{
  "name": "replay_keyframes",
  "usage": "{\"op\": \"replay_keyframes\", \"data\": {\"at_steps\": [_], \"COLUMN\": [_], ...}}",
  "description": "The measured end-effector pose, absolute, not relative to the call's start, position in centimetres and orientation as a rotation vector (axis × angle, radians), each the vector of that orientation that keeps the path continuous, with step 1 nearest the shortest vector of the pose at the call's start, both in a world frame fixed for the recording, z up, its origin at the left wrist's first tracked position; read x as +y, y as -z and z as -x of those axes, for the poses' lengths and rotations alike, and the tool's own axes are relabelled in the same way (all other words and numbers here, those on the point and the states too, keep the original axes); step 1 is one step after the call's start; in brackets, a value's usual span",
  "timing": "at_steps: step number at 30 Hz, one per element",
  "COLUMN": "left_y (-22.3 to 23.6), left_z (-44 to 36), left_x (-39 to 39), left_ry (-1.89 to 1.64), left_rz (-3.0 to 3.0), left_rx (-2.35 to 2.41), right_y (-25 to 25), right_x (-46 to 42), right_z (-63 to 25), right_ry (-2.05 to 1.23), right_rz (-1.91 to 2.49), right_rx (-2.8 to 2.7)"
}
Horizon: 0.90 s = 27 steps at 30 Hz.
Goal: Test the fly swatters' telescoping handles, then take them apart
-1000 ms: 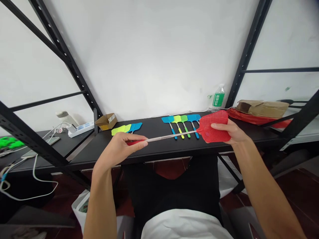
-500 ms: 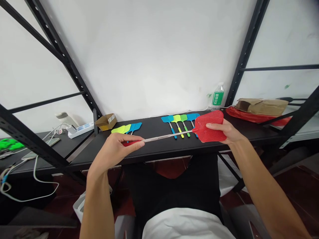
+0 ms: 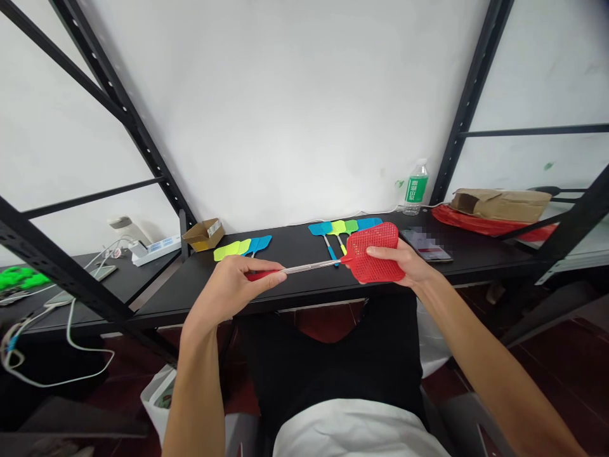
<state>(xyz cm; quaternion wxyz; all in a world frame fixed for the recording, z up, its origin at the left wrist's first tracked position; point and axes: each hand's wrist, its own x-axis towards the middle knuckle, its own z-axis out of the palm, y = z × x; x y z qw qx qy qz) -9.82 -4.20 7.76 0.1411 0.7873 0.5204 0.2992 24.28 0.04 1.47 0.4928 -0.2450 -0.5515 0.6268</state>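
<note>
A bottle with a green label stands upright on the black table near the wall, a phone lies in front of it, cardboard rests on a red bag to its right, and toward the left a small open box sits near a white power strip.

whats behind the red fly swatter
Just past the red fly swatter, a green swatter head and at least one blue swatter head show on the black table. Their handles are covered, so I can't tell what else lies there.
</note>
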Motion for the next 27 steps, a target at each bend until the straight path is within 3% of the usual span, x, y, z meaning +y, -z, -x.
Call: {"op": "replay_keyframes", "data": {"at_steps": [27], "left_y": [-8.31], "left_z": [10.11], "left_x": [-4.55], "left_ry": [-0.834], "left_rz": [-2.267], "left_rx": [1.496], "right_y": [-2.11], "right_x": [-0.39], "right_z": [-24.82], "right_ry": [-1.573], "right_rz": [0.517], "right_rx": [-1.521]}}
